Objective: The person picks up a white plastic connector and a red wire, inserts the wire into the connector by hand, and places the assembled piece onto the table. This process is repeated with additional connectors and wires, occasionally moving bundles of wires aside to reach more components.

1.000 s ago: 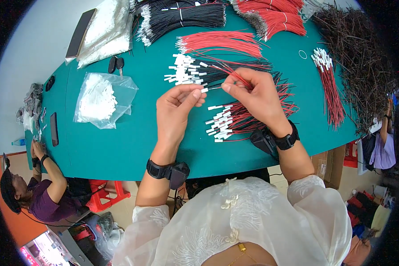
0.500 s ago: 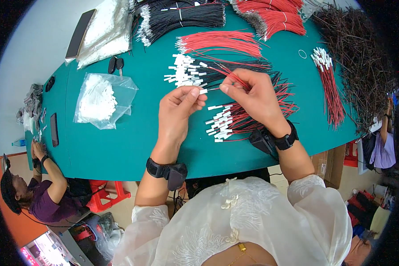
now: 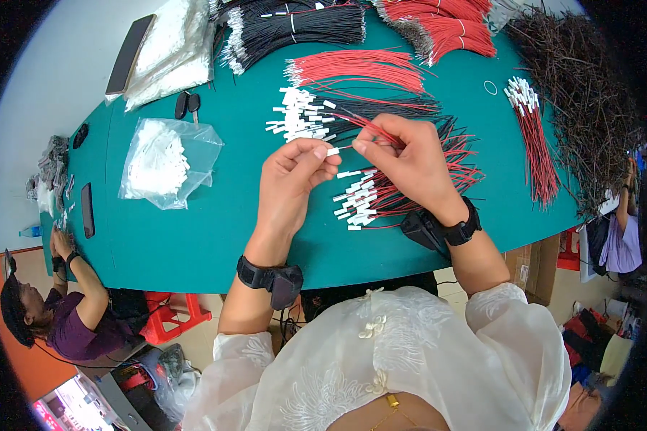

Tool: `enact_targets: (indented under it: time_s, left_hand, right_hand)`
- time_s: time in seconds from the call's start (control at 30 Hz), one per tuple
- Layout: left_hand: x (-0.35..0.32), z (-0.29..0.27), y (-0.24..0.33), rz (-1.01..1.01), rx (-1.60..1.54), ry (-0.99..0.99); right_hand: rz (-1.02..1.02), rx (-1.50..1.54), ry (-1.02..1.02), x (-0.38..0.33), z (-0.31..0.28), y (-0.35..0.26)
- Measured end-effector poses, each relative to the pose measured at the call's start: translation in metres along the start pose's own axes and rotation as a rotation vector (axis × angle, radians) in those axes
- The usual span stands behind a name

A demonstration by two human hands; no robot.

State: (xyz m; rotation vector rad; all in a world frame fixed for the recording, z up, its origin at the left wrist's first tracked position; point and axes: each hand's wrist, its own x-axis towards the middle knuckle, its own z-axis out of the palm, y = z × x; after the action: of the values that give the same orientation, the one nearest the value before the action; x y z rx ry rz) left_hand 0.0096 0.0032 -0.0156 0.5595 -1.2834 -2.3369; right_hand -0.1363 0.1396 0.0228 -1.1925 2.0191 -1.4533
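Between thumb and fingers, my left hand (image 3: 298,169) pinches a small white connector housing (image 3: 332,151). Just right of it, my right hand (image 3: 410,154) is closed on several thin red wires (image 3: 359,123), with one wire end reaching to the housing; whether it sits inside is too small to tell. Behind my hands lies a pile of black wires with white housings (image 3: 300,115). Nearer, partly under my right hand, is a pile of red and black wires with white housings (image 3: 359,201). A row of loose red wires (image 3: 356,70) lies farther back.
A clear bag of white housings (image 3: 158,161) lies left, with a key (image 3: 194,104) behind it. Bundles of black wires (image 3: 302,32) and red wires (image 3: 456,39) line the back. On the right are housed red wires (image 3: 535,144) and a dark wire heap (image 3: 575,93). A co-worker (image 3: 72,309) sits left.
Both hands have shifted very slightly, the left a little to the right. The housing and the red wire end remain pinched close together. The piles have not moved.
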Motion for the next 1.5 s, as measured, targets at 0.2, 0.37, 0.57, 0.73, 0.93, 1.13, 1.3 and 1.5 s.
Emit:
enact_targets:
  time_s: [0.2, 0.37, 0.57, 0.73, 0.93, 1.13, 1.3, 1.5]
  left_hand:
    - [-0.002, 0.004, 0.003, 0.008, 0.076, -0.014]
    - [-0.002, 0.006, 0.002, 0.040, 0.151, -0.002]
    - [-0.003, 0.007, -0.001, 0.055, 0.134, 0.008]
    - [-0.002, 0.008, -0.002, 0.070, 0.150, 0.009]
    - [-0.003, 0.008, -0.004, 0.101, 0.203, 0.022]
    - [-0.003, 0.011, -0.004, 0.110, 0.209, 0.016]
    - [-0.003, 0.011, -0.004, 0.111, 0.221, 0.010]
    - [-0.003, 0.009, -0.006, 0.093, 0.203, 0.003]
  right_hand:
    - [-0.020, -0.006, 0.013, 0.000, 0.000, 0.000]
    - [-0.009, 0.005, 0.007, -0.001, 0.001, 0.000]
    - [-0.009, 0.043, 0.012, -0.002, 0.006, 0.000]
    - [0.009, 0.033, -0.002, 0.000, 0.004, 0.000]
    - [-0.004, 0.026, 0.005, -0.002, 0.006, 0.000]
    - [-0.018, 0.038, -0.009, -0.002, 0.005, 0.003]
    - [-0.025, 0.006, 0.000, -0.002, 0.006, -0.002]
    - [-0.035, 0.029, -0.002, -0.002, 0.009, -0.001]
